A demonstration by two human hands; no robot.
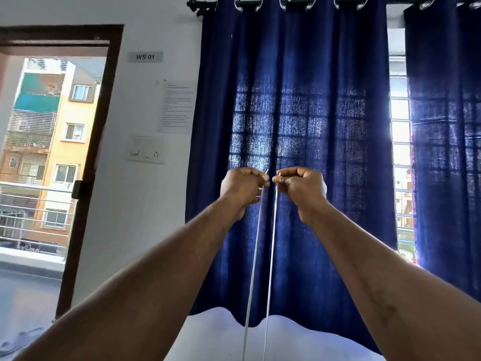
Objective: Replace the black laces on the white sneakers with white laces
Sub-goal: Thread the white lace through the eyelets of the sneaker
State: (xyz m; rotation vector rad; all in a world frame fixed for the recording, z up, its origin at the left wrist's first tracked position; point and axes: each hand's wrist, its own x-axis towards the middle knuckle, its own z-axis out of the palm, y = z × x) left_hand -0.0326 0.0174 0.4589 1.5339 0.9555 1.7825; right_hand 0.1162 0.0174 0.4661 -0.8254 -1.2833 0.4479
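bare forearms [145, 295] reach up, left hand [243, 187] and right hand [302, 188] each fisted around a taut white lace [256, 256].

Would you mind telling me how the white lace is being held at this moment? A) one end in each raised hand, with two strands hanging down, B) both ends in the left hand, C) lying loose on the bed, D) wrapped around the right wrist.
A: the left hand and right hand each pinch one end of the white lace, and two strands hang down in front of the blue curtain.
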